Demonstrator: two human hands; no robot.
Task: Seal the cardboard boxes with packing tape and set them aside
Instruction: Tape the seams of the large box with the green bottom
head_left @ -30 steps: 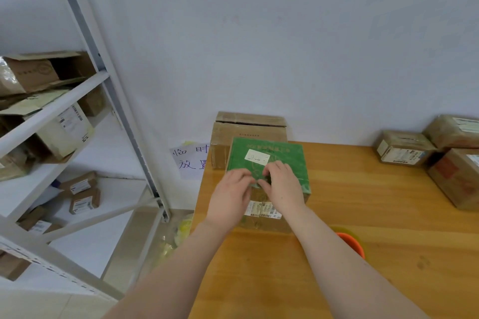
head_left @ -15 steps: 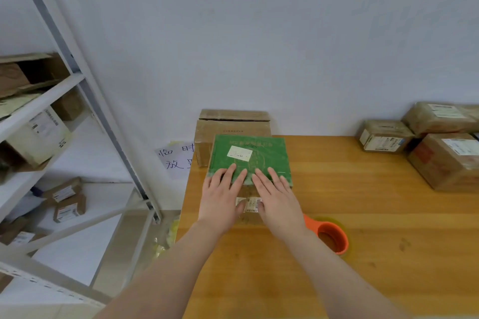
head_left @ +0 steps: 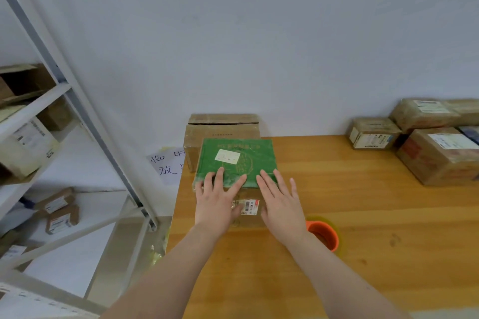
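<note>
A small box with a green top [head_left: 241, 155] and brown cardboard sides sits at the table's left edge, a barcode label on its near side. My left hand [head_left: 217, 202] lies flat with straight fingers on the near part of the green top. My right hand [head_left: 282, 202] is spread flat over the box's near right corner; I cannot tell whether it touches. A roll of packing tape with an orange core [head_left: 324, 235] lies on the table just right of my right wrist.
A larger brown box [head_left: 223, 127] stands behind the green one against the wall. Several taped parcels [head_left: 427, 142] are stacked at the table's back right. A metal shelf rack [head_left: 51, 101] with more boxes stands left, and a handwritten paper sign [head_left: 168, 166] hangs beside the table.
Both hands went from pinching at the middle of the green top to lying flat. They have since spread apart, the right hand sliding towards the box's right corner.
</note>
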